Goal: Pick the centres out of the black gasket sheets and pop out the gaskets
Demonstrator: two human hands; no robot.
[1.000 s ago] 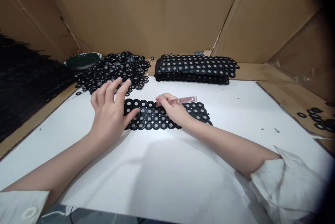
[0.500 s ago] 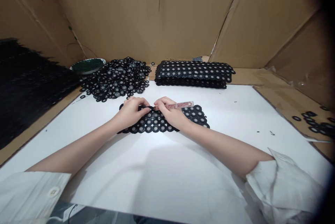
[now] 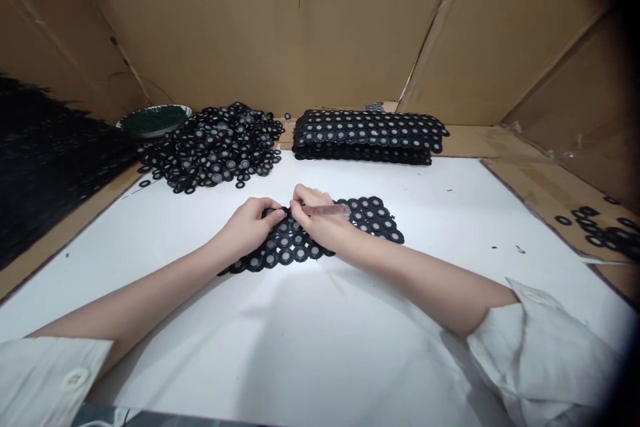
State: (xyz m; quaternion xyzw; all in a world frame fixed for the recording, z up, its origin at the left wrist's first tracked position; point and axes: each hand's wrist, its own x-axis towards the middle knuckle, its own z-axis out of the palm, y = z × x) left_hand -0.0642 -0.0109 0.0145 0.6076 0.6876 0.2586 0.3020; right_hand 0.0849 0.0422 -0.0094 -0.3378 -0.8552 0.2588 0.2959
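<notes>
A sheet of joined black rings with pale centres (image 3: 286, 241) lies on the white board, partly covered by both hands. My left hand (image 3: 253, 224) pinches its far edge between thumb and fingers. Close beside it, my right hand (image 3: 320, 220) is closed around a slim pen-like tool with a clear reddish handle (image 3: 327, 210). The handle points right, and the tool's tip is hidden by the fingers at the sheet's far edge.
A heap of loose black rings (image 3: 215, 147) lies at the back left beside a bowl of dark green bits (image 3: 154, 122). Folded ring sheets (image 3: 370, 134) are stacked at the back. More rings (image 3: 595, 227) lie on cardboard at right; a dark fringed pile (image 3: 45, 167) stands left.
The near left part of the sheet has swung slightly toward me. My right hand has turned, and the tool's handle now shows lower and farther left. Both hands stay at the far edge.
</notes>
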